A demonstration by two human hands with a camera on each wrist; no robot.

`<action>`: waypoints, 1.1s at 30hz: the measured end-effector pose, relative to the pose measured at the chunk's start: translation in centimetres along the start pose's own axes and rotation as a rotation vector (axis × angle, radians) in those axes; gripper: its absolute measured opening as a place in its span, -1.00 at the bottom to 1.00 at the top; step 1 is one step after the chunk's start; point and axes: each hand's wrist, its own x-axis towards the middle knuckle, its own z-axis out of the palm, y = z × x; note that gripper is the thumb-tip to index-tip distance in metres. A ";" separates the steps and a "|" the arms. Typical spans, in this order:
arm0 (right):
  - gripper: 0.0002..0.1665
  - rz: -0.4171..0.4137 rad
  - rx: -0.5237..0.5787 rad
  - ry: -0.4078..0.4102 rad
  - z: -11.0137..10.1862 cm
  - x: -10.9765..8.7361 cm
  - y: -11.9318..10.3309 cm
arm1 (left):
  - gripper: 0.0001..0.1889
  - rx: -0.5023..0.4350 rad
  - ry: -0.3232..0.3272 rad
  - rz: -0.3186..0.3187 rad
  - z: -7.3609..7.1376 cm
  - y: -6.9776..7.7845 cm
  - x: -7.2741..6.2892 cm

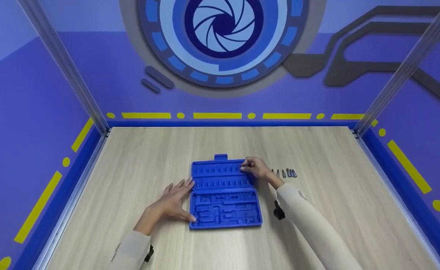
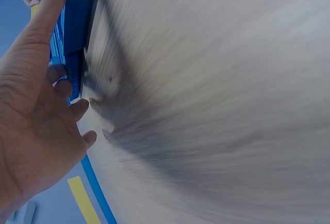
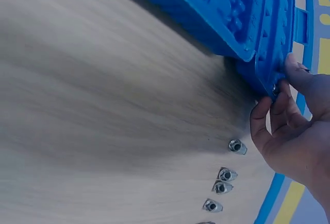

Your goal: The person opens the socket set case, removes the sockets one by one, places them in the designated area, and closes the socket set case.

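A blue plastic tool case (image 1: 225, 228) lies unfolded on the table, its moulded slots and recesses facing up. My left hand (image 1: 173, 200) rests along the case's left side with fingers spread, the thumb at the lower half's edge and the fingertips by the upper half. At the top right corner of the upper half, my right hand (image 1: 256, 167) pinches a small metal socket (image 3: 277, 88) by the slots; fingers hide most of it. To the right of that hand, several small metal sockets (image 3: 237, 147) stand on the table, hollow ends showing in the right wrist view.
The wooden table (image 1: 130, 157) carries the case near its middle. Blue-purple panels (image 1: 92, 75) with yellow markings enclose the back and sides, and metal corner posts (image 1: 66, 63) rise at the back corners. A latch tab (image 1: 221, 157) projects from the case's far edge.
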 end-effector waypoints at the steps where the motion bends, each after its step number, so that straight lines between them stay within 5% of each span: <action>1: -0.86 0.015 0.029 0.007 -0.2 -0.1 0.0 | 0.40 0.000 -0.002 0.001 0.0 0.0 0.1; 11: -0.80 0.203 0.143 0.001 -3.5 -1.9 -1.5 | 0.40 0.001 0.001 0.014 0.1 0.0 0.2; 26: -0.57 0.162 0.136 0.007 -6.5 -4.0 0.9 | 0.39 0.000 0.015 0.012 -0.1 -0.2 -0.2; 33: -0.51 0.216 0.153 -0.010 -8.6 -5.8 1.9 | 0.40 -0.002 0.018 0.024 0.2 -0.1 -0.1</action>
